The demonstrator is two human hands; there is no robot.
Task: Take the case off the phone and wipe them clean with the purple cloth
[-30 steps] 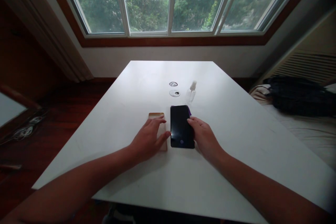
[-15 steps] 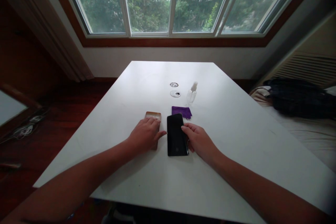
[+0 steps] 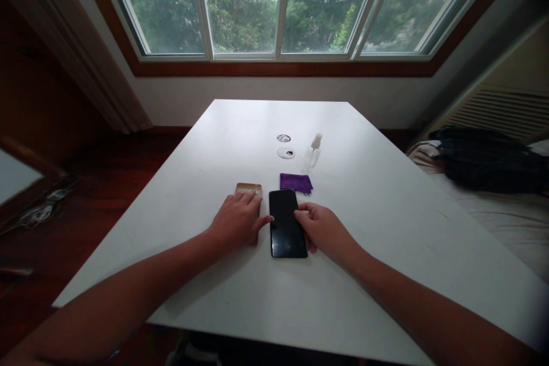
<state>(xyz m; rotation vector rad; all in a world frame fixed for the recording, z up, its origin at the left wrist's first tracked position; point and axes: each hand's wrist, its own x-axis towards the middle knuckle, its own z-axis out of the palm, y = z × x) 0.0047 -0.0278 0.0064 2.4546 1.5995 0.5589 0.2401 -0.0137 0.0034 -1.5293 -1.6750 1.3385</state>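
hands [image 3: 322,229] on gold-edged object [image 3: 249,186], left, and black phone [image 3: 286,229], right

Purple cloth [image 3: 295,182], bottle [image 3: 313,154] on white table [image 3: 206,297]

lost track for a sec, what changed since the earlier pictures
The right hand moved the smartphone closer and leftward, uncovering the purple cloth. The left hand and gold-edged case under it shifted slightly left. The spray bottle and round pieces stayed.
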